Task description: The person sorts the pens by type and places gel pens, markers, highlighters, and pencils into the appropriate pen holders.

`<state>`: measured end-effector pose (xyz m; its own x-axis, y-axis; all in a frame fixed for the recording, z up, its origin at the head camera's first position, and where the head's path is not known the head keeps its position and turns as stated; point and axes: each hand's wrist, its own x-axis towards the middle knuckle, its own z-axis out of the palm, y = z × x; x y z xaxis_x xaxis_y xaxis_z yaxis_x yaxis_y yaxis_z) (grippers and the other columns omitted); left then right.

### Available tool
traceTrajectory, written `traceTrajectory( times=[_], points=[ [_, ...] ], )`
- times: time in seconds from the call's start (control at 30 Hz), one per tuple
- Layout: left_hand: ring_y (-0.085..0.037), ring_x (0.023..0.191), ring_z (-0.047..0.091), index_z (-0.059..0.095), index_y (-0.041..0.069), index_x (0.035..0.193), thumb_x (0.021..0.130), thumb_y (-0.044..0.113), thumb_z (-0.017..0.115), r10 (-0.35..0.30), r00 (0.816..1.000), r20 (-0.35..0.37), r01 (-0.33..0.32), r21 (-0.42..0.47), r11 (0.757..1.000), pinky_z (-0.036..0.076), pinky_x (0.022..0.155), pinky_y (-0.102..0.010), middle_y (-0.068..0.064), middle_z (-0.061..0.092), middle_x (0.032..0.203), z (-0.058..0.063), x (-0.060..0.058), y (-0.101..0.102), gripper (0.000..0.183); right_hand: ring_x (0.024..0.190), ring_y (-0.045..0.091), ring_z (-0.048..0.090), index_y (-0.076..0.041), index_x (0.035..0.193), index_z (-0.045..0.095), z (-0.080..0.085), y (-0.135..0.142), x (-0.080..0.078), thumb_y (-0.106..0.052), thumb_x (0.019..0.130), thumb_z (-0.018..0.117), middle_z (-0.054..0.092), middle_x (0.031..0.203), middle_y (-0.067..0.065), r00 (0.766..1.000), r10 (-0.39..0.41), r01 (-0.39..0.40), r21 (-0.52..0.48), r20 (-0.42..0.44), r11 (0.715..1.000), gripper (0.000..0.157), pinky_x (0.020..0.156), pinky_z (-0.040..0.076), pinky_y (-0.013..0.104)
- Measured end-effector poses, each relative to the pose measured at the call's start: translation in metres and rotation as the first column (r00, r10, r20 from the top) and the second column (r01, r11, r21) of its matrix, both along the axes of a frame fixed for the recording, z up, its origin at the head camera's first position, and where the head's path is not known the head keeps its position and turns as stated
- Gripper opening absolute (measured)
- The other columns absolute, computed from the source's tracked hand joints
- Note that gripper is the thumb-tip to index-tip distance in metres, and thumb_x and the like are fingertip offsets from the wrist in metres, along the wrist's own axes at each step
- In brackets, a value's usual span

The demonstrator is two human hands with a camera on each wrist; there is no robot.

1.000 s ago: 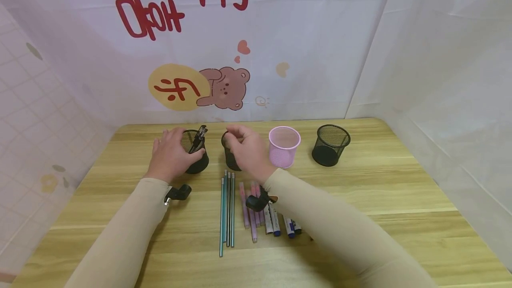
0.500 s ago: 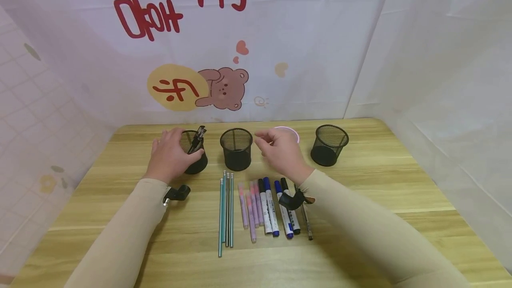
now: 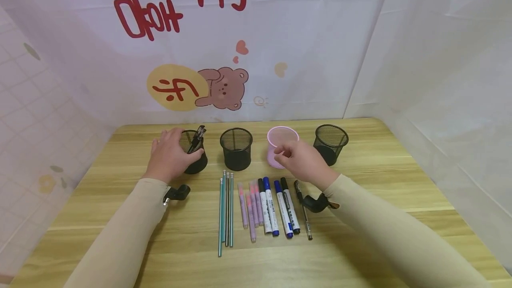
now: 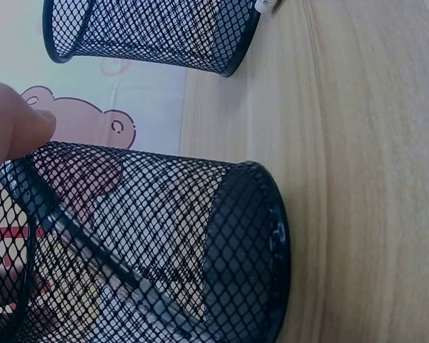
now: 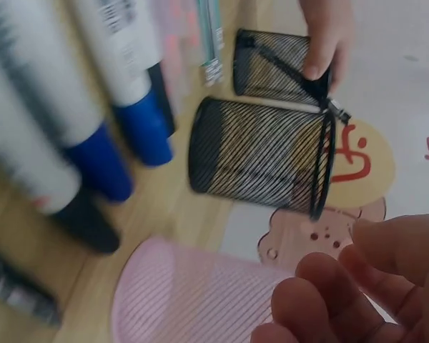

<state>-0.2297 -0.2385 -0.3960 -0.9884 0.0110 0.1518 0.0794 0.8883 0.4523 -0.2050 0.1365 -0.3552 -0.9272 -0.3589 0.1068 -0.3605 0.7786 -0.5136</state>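
Gripping leftmost black cup [image 3: 196, 166] (pen [image 3: 196, 139] inside): left hand [image 3: 170, 157]; right hand [image 3: 307, 160], loosely curled, empty, partly hides pink cup [image 3: 272, 152].

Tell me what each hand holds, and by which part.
The left hand holds the leftmost black mesh cup by its wall, near the rim. The right hand holds nothing.

My left hand [image 3: 171, 157] gripped the leftmost black mesh cup [image 3: 196, 163], in which a black pen [image 3: 196, 141] leaned; my right hand [image 3: 306, 161] partly overlapped the pink cup [image 3: 273, 157]. Pencils [image 3: 227, 217], purple pens [image 3: 251, 217] and markers [image 3: 273, 212] lay on the tabletop [image 3: 400, 181].
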Motion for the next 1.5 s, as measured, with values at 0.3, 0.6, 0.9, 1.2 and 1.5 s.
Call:
traceTrajectory(
  times=[0.3,0.6,0.9,1.2,1.5],
  points=[
    [-0.055,0.156,0.019,0.040,0.002,0.156,0.090,0.061,0.070,0.000,1.000,-0.002,0.000,-0.006,1.000,0.007,0.124,-0.078,-0.025,0.038,0.164,0.001,0.000,0.000,0.093,0.077,0.014,0.067,-0.009,0.116,0.076,-0.013,0.028,-0.003,-0.027,0.097,0.073,0.075,0.087,0.001,0.993,-0.010,-0.009,0.163,0.115,0.987,0.026,0.070,0.055,0.034],
    [-0.053,0.155,0.021,0.040,0.002,0.156,0.090,0.061,0.071,-0.001,1.000,-0.007,0.001,-0.006,1.000,0.007,0.124,-0.078,-0.025,0.039,0.163,0.000,0.000,0.000,0.093,0.089,0.018,0.070,-0.003,0.126,0.071,-0.026,0.036,0.001,-0.031,0.092,0.079,0.079,0.101,0.008,0.976,-0.005,-0.064,0.308,0.220,0.949,0.045,0.087,0.060,0.043],
    [-0.053,0.155,0.022,0.040,0.002,0.156,0.090,0.060,0.071,0.002,1.000,-0.008,-0.002,-0.004,1.000,0.007,0.124,-0.078,-0.025,0.039,0.163,0.000,-0.001,0.000,0.093,0.083,0.016,0.062,-0.001,0.127,0.068,-0.039,0.037,0.004,-0.034,0.085,0.085,0.071,0.091,0.001,0.962,0.004,-0.092,0.312,0.272,0.946,0.056,0.086,0.057,0.040],
    [-0.053,0.155,0.022,0.040,0.002,0.156,0.090,0.060,0.071,0.003,1.000,-0.007,-0.003,-0.002,1.000,0.008,0.124,-0.078,-0.025,0.040,0.163,0.000,0.000,0.000,0.093,0.078,0.017,0.060,-0.003,0.125,0.067,-0.040,0.036,0.006,-0.034,0.082,0.087,0.067,0.087,0.001,0.960,-0.005,-0.093,0.336,0.279,0.937,0.056,0.077,0.054,0.036],
    [-0.054,0.156,0.021,0.039,0.002,0.157,0.090,0.061,0.071,0.005,1.000,-0.004,-0.005,-0.001,1.000,0.007,0.124,-0.078,-0.025,0.039,0.164,-0.001,-0.001,-0.001,0.095,0.075,0.016,0.059,-0.004,0.124,0.066,-0.040,0.035,0.007,-0.033,0.081,0.086,0.066,0.084,-0.001,0.956,-0.007,-0.101,0.351,0.293,0.931,0.056,0.072,0.052,0.033]
  ],
)
